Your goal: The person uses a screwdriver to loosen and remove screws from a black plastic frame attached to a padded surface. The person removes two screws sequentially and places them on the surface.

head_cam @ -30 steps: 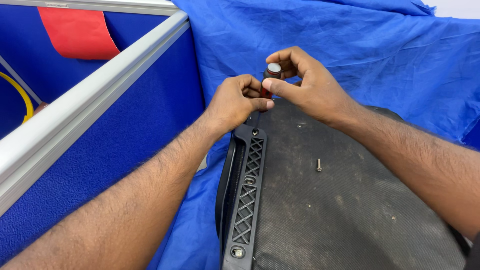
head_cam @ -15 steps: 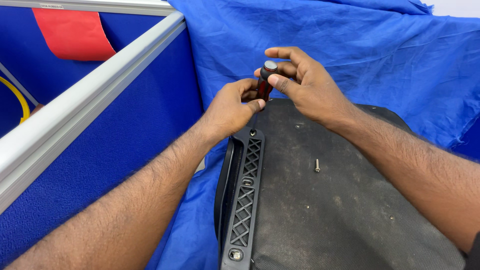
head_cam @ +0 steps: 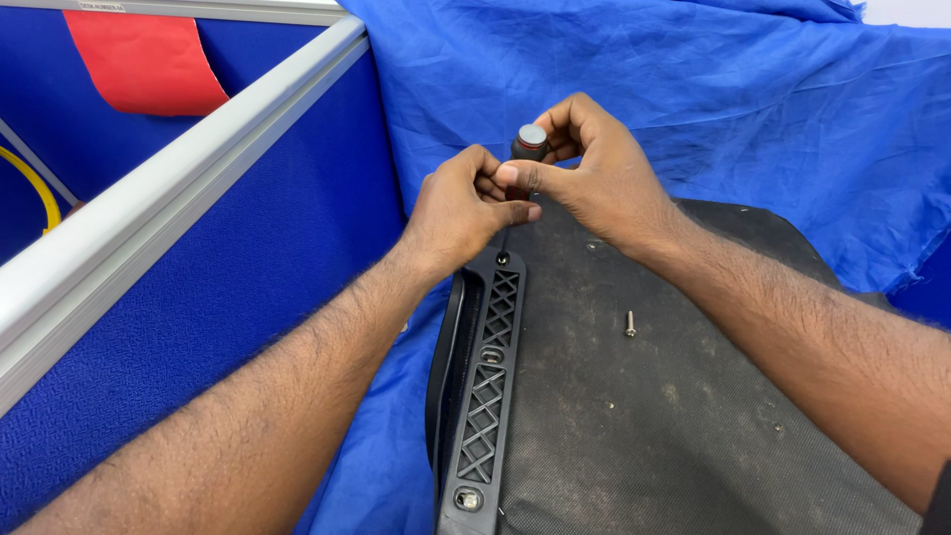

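Note:
Both hands are wrapped around a screwdriver [head_cam: 530, 142] with a dark handle and a grey cap, held upright. My right hand [head_cam: 584, 173] grips the handle near its top. My left hand [head_cam: 466, 208] pinches it lower down, hiding the shaft. The tip stands over a screw hole [head_cam: 502, 259] at the far end of a black plastic lattice bracket [head_cam: 485, 386]. That bracket runs along the left edge of a dark, dusty fabric-covered panel [head_cam: 674, 396].
A loose screw [head_cam: 629, 323] lies on the panel to the right of the bracket. Another screw [head_cam: 468, 499] sits in the bracket's near end. Blue cloth [head_cam: 693, 89] covers the surface under the panel. A blue partition with a grey rail [head_cam: 178, 188] stands at left, with a red sheet [head_cam: 149, 59] behind it.
Both hands have stayed at the bracket's far end, shifting their grip slightly around the screwdriver handle. The panel and loose screw have not moved.

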